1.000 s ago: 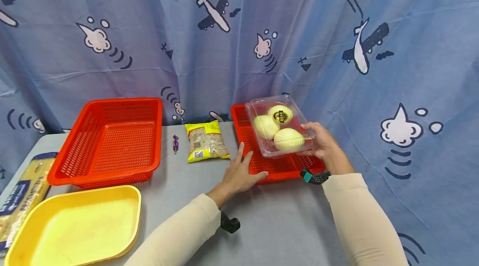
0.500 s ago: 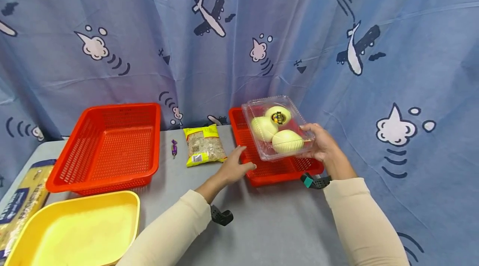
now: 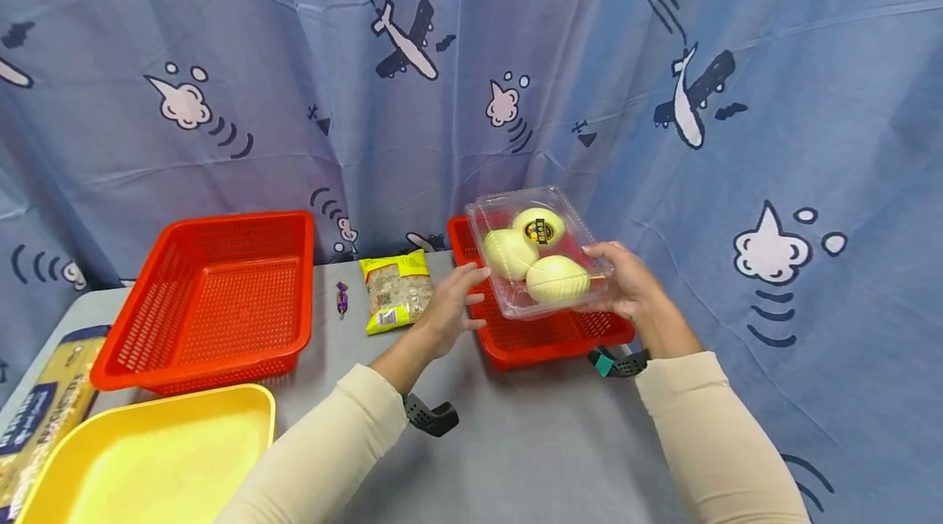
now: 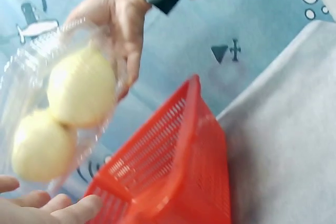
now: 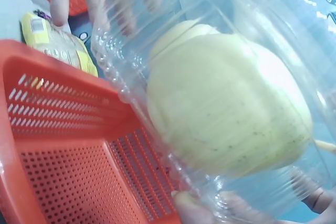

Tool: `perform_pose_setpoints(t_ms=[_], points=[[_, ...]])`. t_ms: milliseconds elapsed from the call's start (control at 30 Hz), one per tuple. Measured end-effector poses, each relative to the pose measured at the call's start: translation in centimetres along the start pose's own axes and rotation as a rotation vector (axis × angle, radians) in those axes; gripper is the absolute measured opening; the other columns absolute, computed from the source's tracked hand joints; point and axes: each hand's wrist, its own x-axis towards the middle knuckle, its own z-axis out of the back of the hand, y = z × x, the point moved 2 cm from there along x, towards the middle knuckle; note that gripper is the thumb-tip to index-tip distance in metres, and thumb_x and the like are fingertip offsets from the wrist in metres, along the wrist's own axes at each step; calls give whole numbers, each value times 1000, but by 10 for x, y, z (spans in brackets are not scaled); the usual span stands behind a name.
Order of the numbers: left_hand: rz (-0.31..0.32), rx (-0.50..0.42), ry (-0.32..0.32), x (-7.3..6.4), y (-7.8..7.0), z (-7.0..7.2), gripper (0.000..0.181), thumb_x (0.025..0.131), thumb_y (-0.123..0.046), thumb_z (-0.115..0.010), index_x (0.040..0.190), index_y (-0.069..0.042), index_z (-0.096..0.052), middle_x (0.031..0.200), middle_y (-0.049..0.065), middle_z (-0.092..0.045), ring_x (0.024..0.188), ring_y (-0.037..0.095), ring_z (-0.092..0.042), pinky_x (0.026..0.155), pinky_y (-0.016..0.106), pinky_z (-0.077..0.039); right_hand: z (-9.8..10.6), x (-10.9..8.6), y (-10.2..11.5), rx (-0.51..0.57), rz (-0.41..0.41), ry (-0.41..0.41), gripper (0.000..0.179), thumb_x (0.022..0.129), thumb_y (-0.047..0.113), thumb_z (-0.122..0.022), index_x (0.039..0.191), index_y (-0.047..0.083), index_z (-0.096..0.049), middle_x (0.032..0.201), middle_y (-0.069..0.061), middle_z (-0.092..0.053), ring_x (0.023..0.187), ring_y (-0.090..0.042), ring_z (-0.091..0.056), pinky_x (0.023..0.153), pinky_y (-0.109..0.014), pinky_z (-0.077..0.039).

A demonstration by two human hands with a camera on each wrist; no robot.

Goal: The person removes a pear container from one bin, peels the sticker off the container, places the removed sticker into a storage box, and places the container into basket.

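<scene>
Grey desk (image 3: 516,450): my right grip (image 3: 624,282) holds clear plastic box (image 3: 569,246) over right red basket (image 3: 519,344), not set down; left grip (image 3: 445,307) uncurled.

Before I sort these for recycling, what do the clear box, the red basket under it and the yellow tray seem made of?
Clear box: glossy, likely plastic, from see-through ribbed walls and glare. Red basket: probably moulded plastic, slightly shiny, given its regular slots. Yellow tray: likely smooth plastic; even colour, rounded corners.
</scene>
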Motion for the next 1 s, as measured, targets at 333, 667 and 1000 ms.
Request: perform_pose_setpoints(t_ms=[333,667,1000], points=[[21,-89,-15,-7,-17,-7,80,89,-44,-61,153,-17,-22,148,11,-29,128,42,-33,90,63,-42,-21,-4,-2,11,10,33,15,95,20,-52,97,18,-37,120,-13,-36,89,-32,-60,82,-71,-39],[23,-146,-135,-13,-20,-4,89,84,-37,-71,155,-22,-18,155,10,-18,136,36,-25,86,65,-43,-40,-10,-11,56,18,32,15,94,18,-54,95,16,-40,117,-9,-36,90,-38,-59,77,-70,-43],[-24,-123,-206,-24,-25,6,91,80,-24,-74,154,-20,-20,152,13,-20,130,33,-34,97,60,-36,-63,-22,-15,62,51,63,16,94,22,-56,97,16,-41,116,-12,-41,86,-35,-63,76,-68,-45]])
